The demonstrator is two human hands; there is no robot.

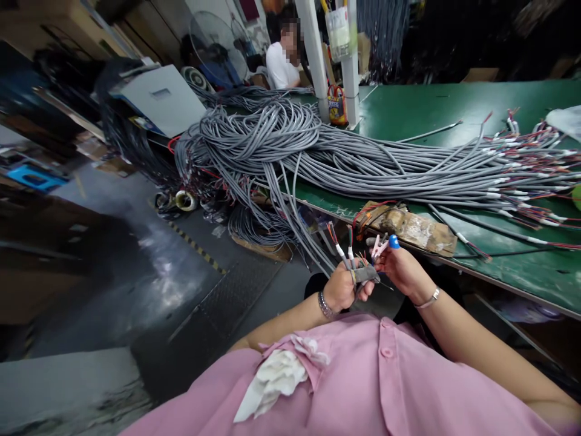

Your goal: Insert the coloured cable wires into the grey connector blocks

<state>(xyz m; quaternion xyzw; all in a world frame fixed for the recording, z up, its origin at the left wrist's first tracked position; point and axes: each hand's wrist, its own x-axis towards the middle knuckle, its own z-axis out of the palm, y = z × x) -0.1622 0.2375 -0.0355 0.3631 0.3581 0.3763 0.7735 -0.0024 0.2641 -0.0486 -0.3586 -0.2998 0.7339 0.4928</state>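
Note:
Grey cables (347, 264) with white sleeves and bared coloured wire ends stand up out of my left hand (342, 287), whose fingers are wrapped round them. A flat grey piece (365, 275) lies across the fingers of that hand; its kind is unclear. Close by on the right, my right hand (402, 269) has its fingers drawn together, with a blue cover (393, 241) on one fingertip. At these fingers a small pale pink forked piece (379, 247) shows, too small to name. Thin wires run between the two hands.
A large bundle of grey cables (272, 136) lies along the green table (408, 109), its wire ends at the right. A taped cardboard piece (417, 230) sits at the near edge. A co-worker (281, 63) sits behind, near a fan (218, 48). A grey box (163, 100) stands left.

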